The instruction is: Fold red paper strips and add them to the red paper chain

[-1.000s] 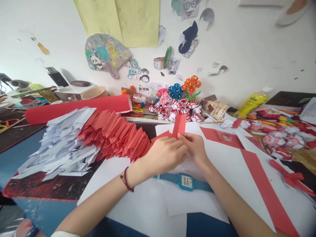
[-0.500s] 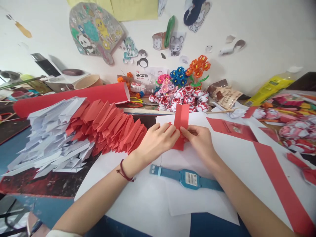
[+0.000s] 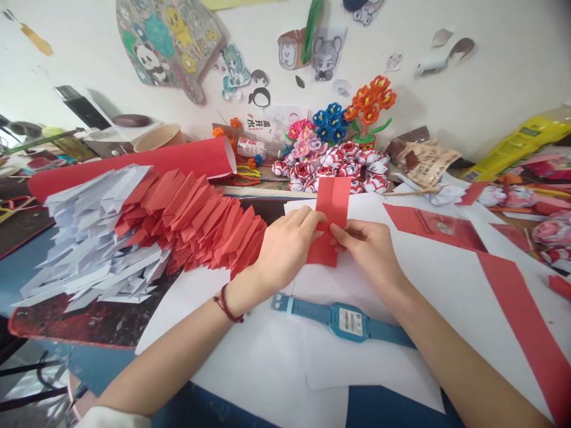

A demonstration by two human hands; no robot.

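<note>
A creased strip of red paper (image 3: 333, 199) stands between my two hands over the white sheets. My left hand (image 3: 292, 241) has its fingers curled in on the left edge of the strip. My right hand (image 3: 363, 241) pinches the right edge between thumb and fingers. The strip's lower part shows below the fingers. Just below the hands a blue watch (image 3: 350, 323) lies face down on white paper (image 3: 250, 356). Left of my left hand are a heap of folded red paper pieces (image 3: 191, 220) and a heap of folded white ones (image 3: 98, 238).
A red paper roll (image 3: 134, 160) lies behind the heaps. Red-and-white paper flowers (image 3: 332, 166) and orange pipe-cleaner flowers (image 3: 370, 101) stand near the wall. Red strips (image 3: 521, 327) lie at the right. A yellow package (image 3: 517, 142) leans at the back right.
The view has shifted slightly. My left hand's fingers have curled in more and moved a little off the strip's middle, so more of the red paper shows between the hands.
</note>
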